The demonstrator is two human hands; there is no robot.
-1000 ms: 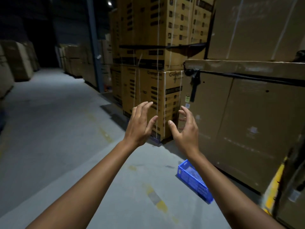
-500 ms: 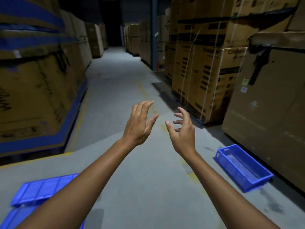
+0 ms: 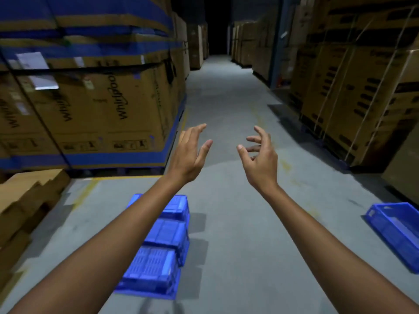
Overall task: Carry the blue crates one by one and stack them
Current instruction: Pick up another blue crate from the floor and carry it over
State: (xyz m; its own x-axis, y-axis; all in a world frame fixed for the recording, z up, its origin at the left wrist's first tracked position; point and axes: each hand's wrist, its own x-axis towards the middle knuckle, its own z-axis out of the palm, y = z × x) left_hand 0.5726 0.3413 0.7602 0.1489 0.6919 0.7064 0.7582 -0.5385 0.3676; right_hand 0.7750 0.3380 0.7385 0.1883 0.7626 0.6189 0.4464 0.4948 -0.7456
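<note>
Three upturned blue crates [image 3: 166,236] lie in a row on the grey floor at lower centre, partly hidden by my left forearm. One more blue crate [image 3: 399,225] sits open side up at the right edge, cut off by the frame. My left hand [image 3: 189,155] and my right hand [image 3: 260,157] are raised in front of me above the aisle, fingers spread, holding nothing. Both hands are well above and beyond the crates.
Tall strapped cardboard boxes [image 3: 102,103] with blue bands wall the left side, and more stacked cartons [image 3: 353,96] line the right. Flattened cardboard [image 3: 25,200] is piled at the lower left. A grey aisle [image 3: 226,87] runs ahead into darkness.
The view has swung left: the open crate slid to the right edge and the row of upturned crates came to the centre. My hands stayed raised and empty.
</note>
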